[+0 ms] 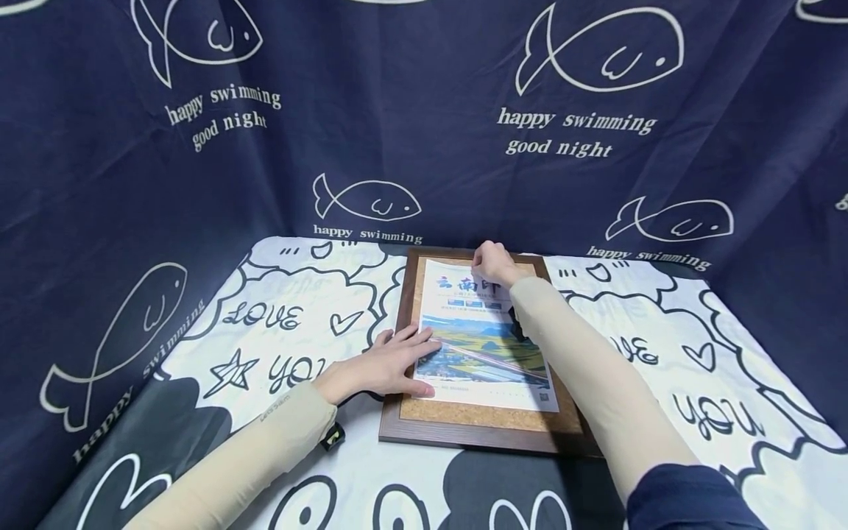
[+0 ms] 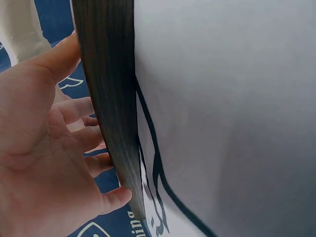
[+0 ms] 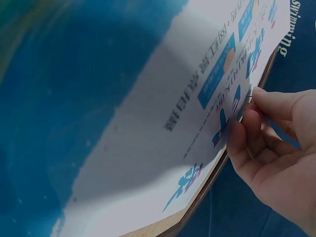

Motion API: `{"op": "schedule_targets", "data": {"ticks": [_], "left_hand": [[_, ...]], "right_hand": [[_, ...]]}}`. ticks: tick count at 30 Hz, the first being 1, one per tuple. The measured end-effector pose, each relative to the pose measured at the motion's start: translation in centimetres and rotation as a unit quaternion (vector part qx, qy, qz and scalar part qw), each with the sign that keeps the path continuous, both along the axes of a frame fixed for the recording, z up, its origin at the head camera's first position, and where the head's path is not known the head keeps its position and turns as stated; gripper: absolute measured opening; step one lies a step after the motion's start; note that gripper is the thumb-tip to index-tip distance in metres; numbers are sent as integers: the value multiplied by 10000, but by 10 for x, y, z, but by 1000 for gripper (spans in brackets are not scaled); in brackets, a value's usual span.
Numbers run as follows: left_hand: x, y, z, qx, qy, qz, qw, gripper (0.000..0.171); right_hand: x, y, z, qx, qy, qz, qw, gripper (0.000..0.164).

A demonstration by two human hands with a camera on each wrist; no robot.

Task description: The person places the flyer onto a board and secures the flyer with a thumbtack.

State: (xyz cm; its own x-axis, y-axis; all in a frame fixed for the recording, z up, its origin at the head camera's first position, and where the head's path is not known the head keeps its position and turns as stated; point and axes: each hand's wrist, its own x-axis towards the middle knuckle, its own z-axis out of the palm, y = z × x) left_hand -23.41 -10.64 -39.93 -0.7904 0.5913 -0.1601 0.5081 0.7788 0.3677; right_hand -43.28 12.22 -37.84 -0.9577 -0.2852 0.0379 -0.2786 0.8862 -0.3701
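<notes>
A printed poster (image 1: 483, 346) with Chinese characters and a landscape picture lies on a cork board (image 1: 457, 418) in a brown wooden frame (image 1: 464, 439). At the poster's top edge, my right hand (image 1: 495, 265) pinches a pin between thumb and fingers. Only the thin metal shaft of the pin (image 3: 250, 96) shows in the right wrist view; its head is hidden. My left hand (image 1: 391, 361) rests with spread fingers over the left side of the frame and the poster's lower left edge.
The board lies on a black and white patterned cloth (image 1: 291, 309) with cartoon drawings. A dark blue curtain (image 1: 424, 110) printed with fish hangs behind and at both sides, close to the board's far edge. A black strap (image 1: 333, 436) sits at the left wrist.
</notes>
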Motion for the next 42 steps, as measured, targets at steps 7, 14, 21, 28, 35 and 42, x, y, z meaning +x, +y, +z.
{"op": "schedule_targets", "data": {"ticks": [7, 14, 21, 28, 35, 42], "left_hand": [[-1, 1, 2, -13, 99, -30, 9999, 79], [0, 0, 2, -13, 71, -40, 10000, 79], [-1, 0, 0, 50, 41, -11, 10000, 79], [-1, 0, -3, 12, 17, -1, 10000, 80], [-2, 0, -3, 0, 42, -25, 10000, 79], [-2, 0, -5, 10, 35, -63, 10000, 79]], "right_hand": [[-3, 1, -1, -70, -23, 61, 10000, 13], [-4, 2, -3, -128, -22, 97, 9999, 12], [-6, 2, -2, -229, -112, 15, 9997, 10], [-8, 2, -3, -325, -334, -27, 9989, 8], [-8, 3, -4, -425, -278, -42, 9987, 6], [-7, 4, -7, -399, -422, -83, 9983, 10]]}}
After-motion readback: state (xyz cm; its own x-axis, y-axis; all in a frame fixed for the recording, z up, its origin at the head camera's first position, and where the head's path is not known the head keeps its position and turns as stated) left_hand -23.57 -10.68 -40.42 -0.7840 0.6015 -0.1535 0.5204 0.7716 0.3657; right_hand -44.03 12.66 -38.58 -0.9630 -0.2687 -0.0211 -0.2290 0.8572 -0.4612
